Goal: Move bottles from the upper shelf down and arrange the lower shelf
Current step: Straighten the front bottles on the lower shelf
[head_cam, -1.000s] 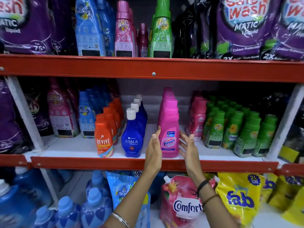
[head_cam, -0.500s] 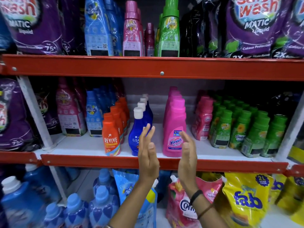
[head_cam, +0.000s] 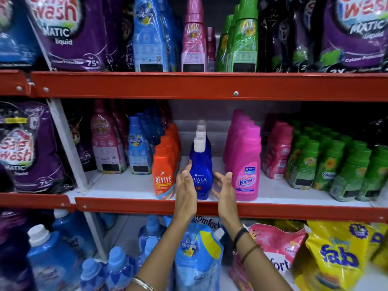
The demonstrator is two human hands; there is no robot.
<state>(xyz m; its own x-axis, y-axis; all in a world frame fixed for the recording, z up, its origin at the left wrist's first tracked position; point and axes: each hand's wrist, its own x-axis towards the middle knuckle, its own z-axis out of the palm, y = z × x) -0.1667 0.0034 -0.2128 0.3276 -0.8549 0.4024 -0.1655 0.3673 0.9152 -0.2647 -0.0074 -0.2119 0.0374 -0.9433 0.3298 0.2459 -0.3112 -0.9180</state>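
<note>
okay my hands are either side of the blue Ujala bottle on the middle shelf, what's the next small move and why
Probably close both palms on the front Ujala bottle. The left hand and right hand flank it, open and not gripping, so pressing in would let you square it with its row.

The left hand (head_cam: 185,192) covers the first letter on the front blue bottle (head_cam: 201,171), so the label only reads "JALA", and the small print under it is too fuzzy to read. Can't tell if either palm actually touches that bottle. The rows behind the orange bottle (head_cam: 163,173) and the pink bottle (head_cam: 246,166) are mostly blocked by the front ones. The purple pouches (head_cam: 69,30) up top get chopped by the frame edge, and the green bottles (head_cam: 346,164) on the right are smeared.
</note>
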